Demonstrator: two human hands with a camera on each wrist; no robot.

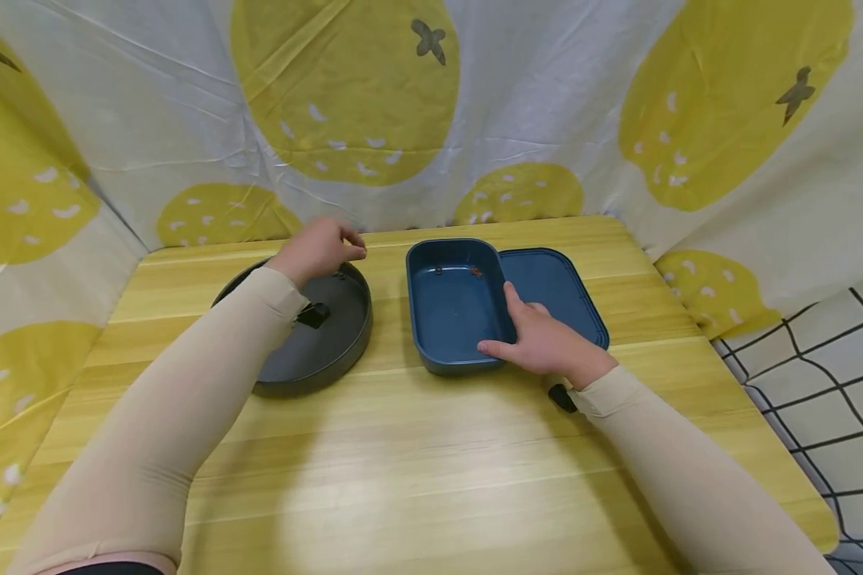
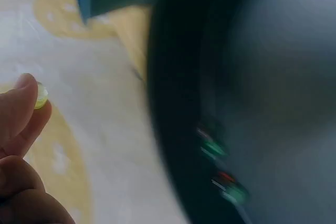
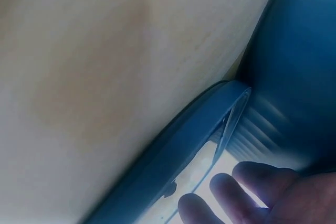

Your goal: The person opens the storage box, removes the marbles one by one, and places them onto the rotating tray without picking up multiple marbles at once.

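Note:
My left hand (image 1: pixel 321 249) is over the far rim of a dark grey round pan (image 1: pixel 309 335). Its thumb and forefinger pinch a small, clear yellowish glass marble (image 2: pixel 41 96). Inside the pan's wall, blurred marbles (image 2: pixel 232 188) with green and red colour show in the left wrist view. To the right stands a blue rectangular container (image 1: pixel 453 311), with a few small marbles (image 1: pixel 476 272) at its far end. My right hand (image 1: pixel 546 335) grips that container's right side, thumb over the rim near the front corner, fingers along the outer wall.
A flat blue lid (image 1: pixel 554 287) lies right of the container, partly behind it and my right hand. The wooden table (image 1: pixel 403 479) ends at a curtain (image 1: pixel 532 96) with yellow fruit print. A black wire grid (image 1: pixel 827 399) stands beyond the right edge.

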